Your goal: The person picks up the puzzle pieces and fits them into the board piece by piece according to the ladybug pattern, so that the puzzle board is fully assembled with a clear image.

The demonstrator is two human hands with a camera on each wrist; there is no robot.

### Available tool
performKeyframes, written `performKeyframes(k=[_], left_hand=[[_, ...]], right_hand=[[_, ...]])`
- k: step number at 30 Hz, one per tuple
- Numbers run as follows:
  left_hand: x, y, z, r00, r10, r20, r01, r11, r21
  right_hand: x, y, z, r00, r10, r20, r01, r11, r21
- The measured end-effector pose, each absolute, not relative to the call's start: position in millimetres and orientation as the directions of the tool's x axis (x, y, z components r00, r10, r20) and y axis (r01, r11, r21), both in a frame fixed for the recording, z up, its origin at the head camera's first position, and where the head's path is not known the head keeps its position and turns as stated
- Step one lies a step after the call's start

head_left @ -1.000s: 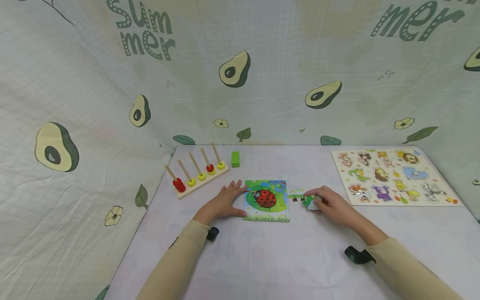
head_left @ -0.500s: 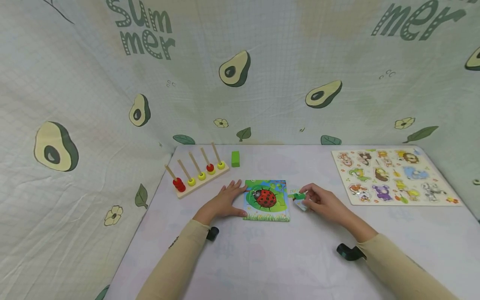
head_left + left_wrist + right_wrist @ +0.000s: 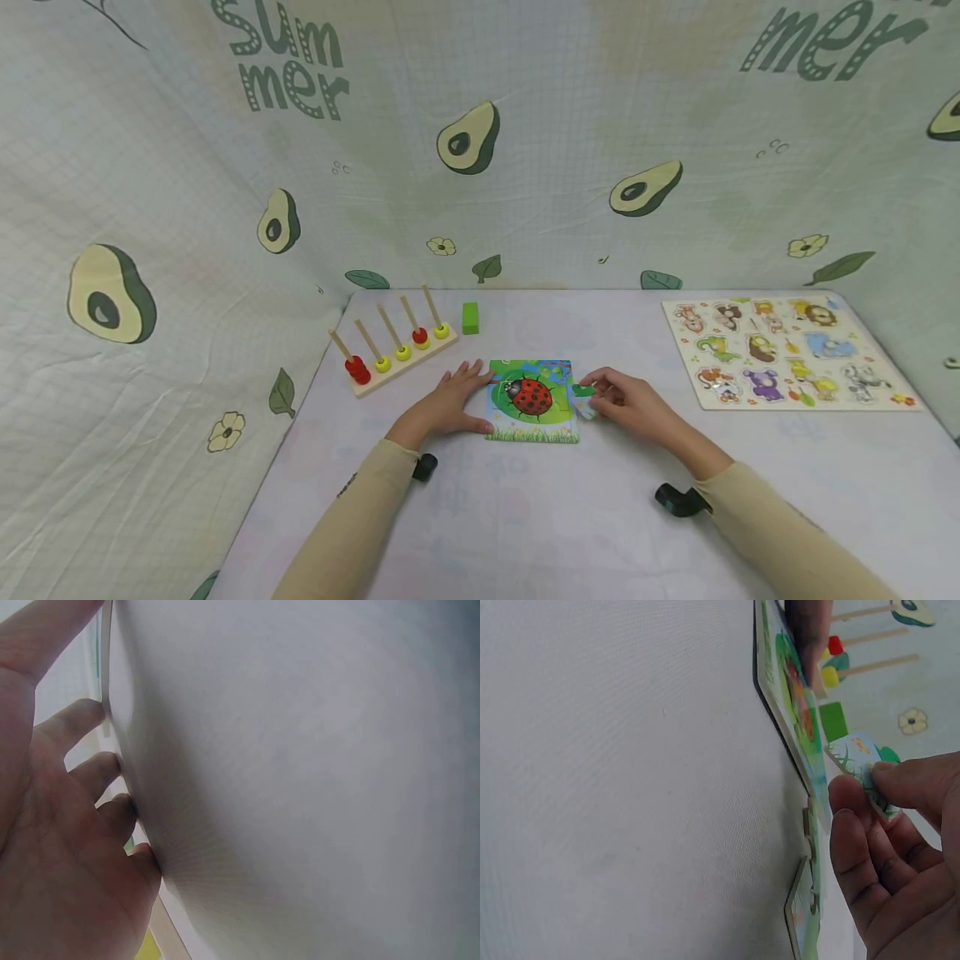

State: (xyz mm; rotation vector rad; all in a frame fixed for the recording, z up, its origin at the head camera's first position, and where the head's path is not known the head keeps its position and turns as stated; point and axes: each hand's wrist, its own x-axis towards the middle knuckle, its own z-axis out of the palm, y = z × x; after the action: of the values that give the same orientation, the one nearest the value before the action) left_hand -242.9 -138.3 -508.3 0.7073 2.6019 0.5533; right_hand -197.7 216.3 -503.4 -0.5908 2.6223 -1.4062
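A square ladybug jigsaw puzzle (image 3: 531, 398) lies on the table in the head view, its picture facing up. My left hand (image 3: 444, 407) rests at its left edge with fingers spread, the thumb by the lower left corner. Between thumb and fingers, my right hand (image 3: 628, 403) pinches a puzzle piece (image 3: 857, 759) printed with grass, pale blue and green. That piece is tilted and raised beside the puzzle's right edge. More puzzle pieces (image 3: 801, 904) lie on the table below the right hand in the right wrist view; the hand hides them in the head view.
Back left stands a wooden peg abacus (image 3: 405, 358) with red and yellow beads, and a green block (image 3: 470, 318) is just right of it. An animal peg board (image 3: 780, 354) lies at the right. A patterned cloth (image 3: 555, 233) hangs behind the table.
My right hand has moved left with the pinched piece, from over the loose pieces to the puzzle's right edge. My left hand has stayed in place.
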Motion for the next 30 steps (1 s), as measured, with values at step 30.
performKeyframes(k=[30], left_hand=[[-243.7,-140.0,-508.7,-0.789,0.560,-0.253,0.400,0.781,0.480]], right_hand=[[-207.4,157.4,-508.8,-0.889,-0.440,0.124,-0.362,0.510,-0.780]])
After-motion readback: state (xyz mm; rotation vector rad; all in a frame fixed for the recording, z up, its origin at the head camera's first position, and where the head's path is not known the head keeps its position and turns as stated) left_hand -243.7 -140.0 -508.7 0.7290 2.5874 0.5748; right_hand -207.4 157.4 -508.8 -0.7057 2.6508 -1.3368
